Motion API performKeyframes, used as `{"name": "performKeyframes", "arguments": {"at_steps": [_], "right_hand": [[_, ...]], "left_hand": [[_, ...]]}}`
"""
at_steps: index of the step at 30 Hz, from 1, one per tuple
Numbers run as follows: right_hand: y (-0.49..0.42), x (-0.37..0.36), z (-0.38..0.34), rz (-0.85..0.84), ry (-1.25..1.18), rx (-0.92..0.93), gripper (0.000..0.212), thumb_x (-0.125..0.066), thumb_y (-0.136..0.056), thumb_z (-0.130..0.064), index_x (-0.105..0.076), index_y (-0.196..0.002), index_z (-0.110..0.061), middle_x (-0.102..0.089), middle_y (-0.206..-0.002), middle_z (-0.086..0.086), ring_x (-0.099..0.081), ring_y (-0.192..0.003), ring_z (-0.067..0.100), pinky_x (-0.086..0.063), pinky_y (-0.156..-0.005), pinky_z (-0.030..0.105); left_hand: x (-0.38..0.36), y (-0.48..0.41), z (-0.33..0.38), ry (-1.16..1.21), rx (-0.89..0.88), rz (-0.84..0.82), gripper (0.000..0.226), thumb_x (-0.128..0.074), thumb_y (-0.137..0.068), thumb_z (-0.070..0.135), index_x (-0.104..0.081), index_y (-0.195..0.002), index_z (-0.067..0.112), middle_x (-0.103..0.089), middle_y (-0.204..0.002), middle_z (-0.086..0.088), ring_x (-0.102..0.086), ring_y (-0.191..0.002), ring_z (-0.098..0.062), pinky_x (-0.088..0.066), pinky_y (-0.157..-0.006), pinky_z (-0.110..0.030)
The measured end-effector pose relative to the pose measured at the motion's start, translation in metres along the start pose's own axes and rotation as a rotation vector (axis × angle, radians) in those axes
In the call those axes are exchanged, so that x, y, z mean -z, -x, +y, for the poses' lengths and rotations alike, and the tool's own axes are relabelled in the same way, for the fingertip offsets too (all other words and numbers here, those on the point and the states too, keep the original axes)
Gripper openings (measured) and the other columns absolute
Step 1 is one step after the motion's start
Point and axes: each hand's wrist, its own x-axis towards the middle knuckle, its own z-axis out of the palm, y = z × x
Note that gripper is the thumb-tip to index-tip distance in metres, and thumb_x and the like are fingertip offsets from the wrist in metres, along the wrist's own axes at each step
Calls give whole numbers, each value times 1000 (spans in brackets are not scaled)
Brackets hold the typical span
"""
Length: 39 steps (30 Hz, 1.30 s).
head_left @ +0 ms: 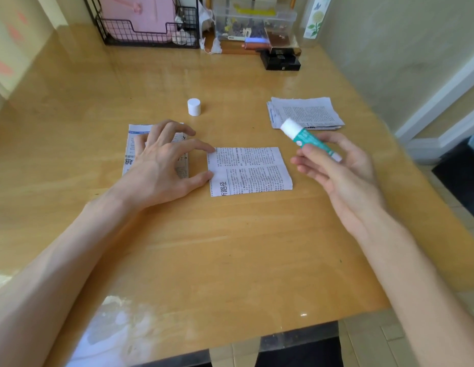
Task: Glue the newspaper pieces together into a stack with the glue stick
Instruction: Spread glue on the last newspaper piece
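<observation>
Newspaper piece lies flat mid-worktop. The left hand spreads its fingers wide, forefinger and thumb touching the piece's left edge. The right hand pinches the uncapped glue stick in its fingers, near the loose pile; the white cap stands apart.

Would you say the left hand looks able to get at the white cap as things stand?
Probably yes: the cap stands alone on the bare table just beyond the left hand, which grips nothing.
</observation>
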Motion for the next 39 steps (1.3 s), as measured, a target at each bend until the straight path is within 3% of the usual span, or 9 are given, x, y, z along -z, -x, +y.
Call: {"name": "performKeyframes", "arguments": {"at_steps": [5, 10, 14, 17, 21, 25, 30, 39], "right_hand": [[-20, -16, 3, -146, 117, -28, 38, -80, -92, -14, -68, -127, -11, -80, -113, 8, -74, -114, 25, -51, -112, 40], [-45, -37, 9, -160, 167, 33, 35, -80, -94, -20, -73, -127, -15, -79, -118, 2, -71, -112, 6, -52, -100, 21], [-65, -55, 17, -116, 240, 98, 23, -87, -87, -26, -79, -106, -36, -75, -117, 9, -61, -97, 10, -56, -95, 30], [-78, -71, 17, -124, 286, 161, 25, -87, -87, -25, -77, -106, -38, -75, -106, 5, -66, -94, 14, -59, -95, 39], [-96, -91, 15, -112, 334, 213, 30, -88, -86, -18, -71, -105, -35, -78, -104, -1, -74, -97, 11, -60, -84, 22], [-119, -109, 21, -126, 407, 231, 32, -89, -84, -16, -69, -104, -30, -79, -100, -1, -77, -93, 13, -63, -86, 28], [-140, -128, 28, -142, 465, 241, 32, -90, -84, -16, -68, -106, -23, -80, -98, -2, -78, -89, 11, -64, -87, 34], [-152, -139, 32, -168, 527, 232, 33, -88, -86, -19, -69, -114, -19, -79, -103, -4, -76, -87, 4, -58, -77, 16]], "left_hand": [[2, 0, 2, 48, 25, 3, 51, -55, -75, 79, -67, -116, 51, -45, -134, 16, -29, -144, -12, -22, -108, -42], [4, 0, 7, 65, 33, 23, 56, -55, -71, 87, -68, -110, 49, -46, -133, 15, -32, -141, -9, -16, -107, -35], [2, 0, 6, 62, 15, 20, 60, -57, -67, 89, -67, -110, 48, -45, -132, 16, -33, -140, -11, -18, -107, -37], [2, -1, 5, 70, 14, 36, 62, -59, -65, 88, -66, -111, 48, -46, -132, 15, -34, -139, -10, -19, -106, -37], [2, -2, 2, 85, 22, 54, 60, -60, -67, 88, -66, -112, 48, -48, -131, 15, -37, -138, -9, -22, -107, -37], [5, -3, 2, 126, 74, 130, 44, -60, -82, 74, -67, -114, 44, -53, -130, 14, -43, -131, -11, -21, -99, -33], [11, -6, -1, 156, 128, 244, 27, -60, -95, 53, -69, -114, 35, -60, -123, 9, -51, -122, -15, -31, -96, -39], [11, -5, -4, 190, 128, 322, 32, -43, -111, 35, -74, -107, 29, -61, -116, 12, -53, -114, -20, -41, -99, -52]]}}
